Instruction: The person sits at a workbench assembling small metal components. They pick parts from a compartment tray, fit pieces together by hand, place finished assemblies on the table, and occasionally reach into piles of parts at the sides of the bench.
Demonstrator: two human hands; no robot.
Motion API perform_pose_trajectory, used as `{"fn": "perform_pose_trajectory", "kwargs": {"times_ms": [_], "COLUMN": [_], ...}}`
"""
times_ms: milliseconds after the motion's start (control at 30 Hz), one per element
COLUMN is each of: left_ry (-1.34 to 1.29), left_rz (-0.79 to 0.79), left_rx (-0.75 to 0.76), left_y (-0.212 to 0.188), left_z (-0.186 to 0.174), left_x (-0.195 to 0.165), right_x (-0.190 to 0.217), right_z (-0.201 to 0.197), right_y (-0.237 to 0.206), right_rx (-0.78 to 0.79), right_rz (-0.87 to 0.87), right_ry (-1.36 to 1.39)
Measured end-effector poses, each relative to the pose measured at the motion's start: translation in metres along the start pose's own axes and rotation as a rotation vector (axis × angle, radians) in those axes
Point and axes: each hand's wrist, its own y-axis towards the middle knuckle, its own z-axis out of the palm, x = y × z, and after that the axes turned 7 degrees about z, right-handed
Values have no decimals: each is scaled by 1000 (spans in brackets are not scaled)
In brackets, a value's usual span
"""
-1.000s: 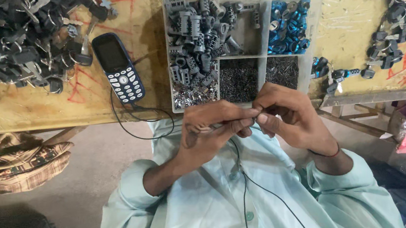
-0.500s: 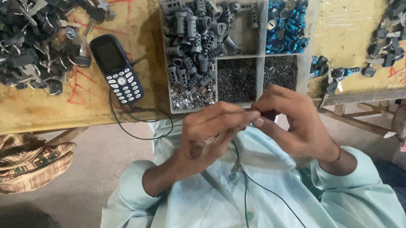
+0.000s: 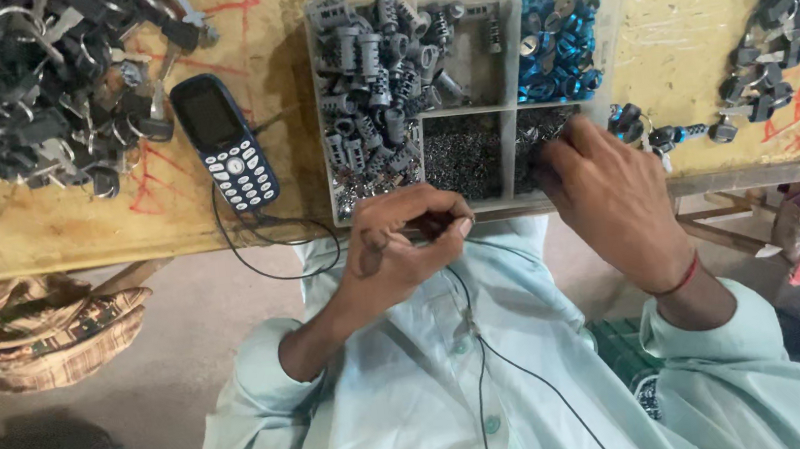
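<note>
Assembly mid-cycle: one small part pinched in the left hand [image 3: 393, 250], right hand [image 3: 610, 197] at the compartment tray [image 3: 512, 158] for the next piece.

Largest first: scuffed yellow wooden bench [image 3: 685, 16], red marks on it; heaps of dark metal-and-plastic key parts [image 3: 19, 86] at far left, a smaller heap at far right, so much stock looks unprocessed. Clear plastic tray: grey ribbed cylinders [image 3: 375, 79], glossy blue caps [image 3: 555, 45], two lower cells of fine dark pins or springs [image 3: 462, 154] (too small to tell which). A few finished-looking blue-and-dark pieces [image 3: 663, 132] lie just right of the tray. Dark keypad phone [image 3: 225, 139], thin black cord trailing. Left fingers curled tight on a small dark part, largely hidden. Right fingertips [image 3: 551, 149] dip into the lower right cell; whether they grip anything, cannot tell.
</note>
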Motion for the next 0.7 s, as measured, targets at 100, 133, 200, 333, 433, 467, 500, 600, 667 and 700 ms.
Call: {"fn": "perform_pose_trajectory", "kwargs": {"times_ms": [100, 133, 200, 333, 433, 467, 500, 600, 667, 700], "left_ry": [-53, -77, -82, -107, -463, -630, -656, -664, -571, -436], "left_rz": [29, -2, -14, 11, -150, -231, -224, -200, -188, -80], "left_rx": [-22, -22, 7, -2, -80, -112, -84, -41, -16, -27], "left_y": [1, 1, -1, -4, -3, -2, -3, -7, -9, -10], "left_z": [-1, -1, -2, 9, 27, 30, 30, 24, 18, 14], "left_x": [1, 0, 1, 4, 8, 9, 10, 9, 6, 3], "right_x": [-5, -6, -7, 7, 34, 41, 45, 40, 34, 32], "right_z": [10, 11, 9, -2, 7, 13, 18, 26, 29, 30], "right_y": [-2, -3, -1, -5, -17, -21, -26, -35, -37, -37], "right_rx": [-89, -77, -84, 262, 20, -154, -317, -239, -175, -144], "right_rz": [70, 58, 54, 257, 111, 61, 12, 60, 62, 60], "right_ry": [82, 120, 206, 1278, 1213, 949, 678, 779, 840, 870]}}
